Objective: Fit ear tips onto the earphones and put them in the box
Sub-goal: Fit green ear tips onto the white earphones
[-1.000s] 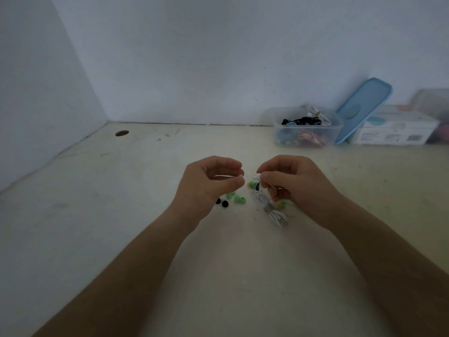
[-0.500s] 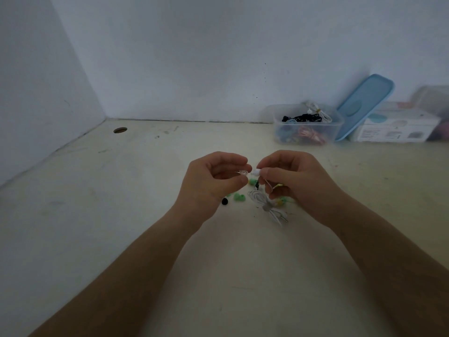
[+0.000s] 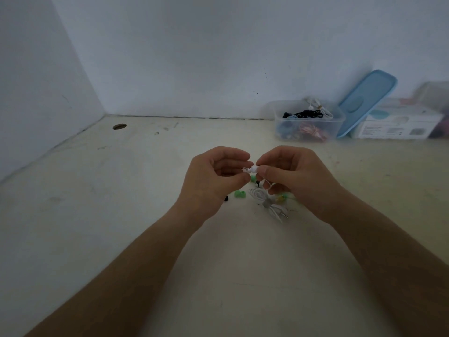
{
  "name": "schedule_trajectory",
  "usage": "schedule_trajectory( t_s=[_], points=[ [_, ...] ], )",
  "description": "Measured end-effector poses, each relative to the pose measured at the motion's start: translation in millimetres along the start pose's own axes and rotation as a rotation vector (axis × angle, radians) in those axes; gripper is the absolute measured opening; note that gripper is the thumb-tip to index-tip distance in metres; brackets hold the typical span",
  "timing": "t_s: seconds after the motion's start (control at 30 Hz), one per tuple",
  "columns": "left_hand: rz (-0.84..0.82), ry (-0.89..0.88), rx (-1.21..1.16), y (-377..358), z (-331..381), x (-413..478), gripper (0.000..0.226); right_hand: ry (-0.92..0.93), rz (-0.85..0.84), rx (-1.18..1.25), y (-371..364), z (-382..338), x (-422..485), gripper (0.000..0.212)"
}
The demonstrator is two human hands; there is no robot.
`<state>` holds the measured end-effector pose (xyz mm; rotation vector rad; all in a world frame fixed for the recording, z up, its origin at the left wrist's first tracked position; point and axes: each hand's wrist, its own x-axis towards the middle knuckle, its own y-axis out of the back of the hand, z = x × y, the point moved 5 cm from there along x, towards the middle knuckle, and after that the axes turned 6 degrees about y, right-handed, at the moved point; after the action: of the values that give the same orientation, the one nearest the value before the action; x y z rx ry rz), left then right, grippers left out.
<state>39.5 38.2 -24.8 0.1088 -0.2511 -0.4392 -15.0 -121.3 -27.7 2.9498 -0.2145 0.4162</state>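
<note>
The right hand (image 3: 296, 176) pinches the white earbud (image 3: 253, 169); the left hand (image 3: 213, 176) pinches a clear ear tip (image 3: 245, 170) against it, above the surface (image 3: 243, 276). Tip judged light, soft, slippery: hold it by the skirt, the earbud by its hard shell

— At the middle of the table (image 3: 121, 215)?
— Left hand (image 3: 213, 181) and right hand (image 3: 298, 181), raised side by side, fingertips almost touching. Between them an earphone (image 3: 253, 169), pinched by the right, with an ear tip (image 3: 246, 170) just left of it at the left fingertips.
— And under them?
— Cable bundle (image 3: 264, 200) on the table below the right hand; loose ear tips (image 3: 240, 194) scattered left of it and around it.
— Farther back?
— Along the wall (image 3: 218, 57), far right: box (image 3: 278, 122) with stored earphones (image 3: 306, 115) inside, then lid (image 3: 366, 100) leaning on the wall, then carton (image 3: 398, 125). Far left, a hole (image 3: 119, 126) in the table near the corner.
</note>
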Motion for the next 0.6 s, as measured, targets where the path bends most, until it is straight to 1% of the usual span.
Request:
schedule_trajectory(
  t_s=[0.2, 0.33, 0.47, 0.6],
  points=[
    [0.007, -0.038, 0.071, -1.6, 2.7, -0.3, 0.034, 0.005, 0.005, -0.006, 0.2, 1.2, 0.6, 0.004],
    [0.006, -0.022, 0.067, -2.0, 3.3, -1.1, 0.036, 0.001, 0.004, -0.022, 0.6, 2.3, 0.6, 0.005],
    [0.001, 0.013, 0.025, 0.5, 2.1, -2.1, 0.034, -0.007, 0.006, -0.020, 1.3, 2.4, 1.3, 0.004],
    [-0.003, 0.078, -0.069, 3.5, -1.7, -1.0, 0.029, -0.018, 0.008, 0.016, 1.9, 2.0, 1.2, 0.004]
  ],
)
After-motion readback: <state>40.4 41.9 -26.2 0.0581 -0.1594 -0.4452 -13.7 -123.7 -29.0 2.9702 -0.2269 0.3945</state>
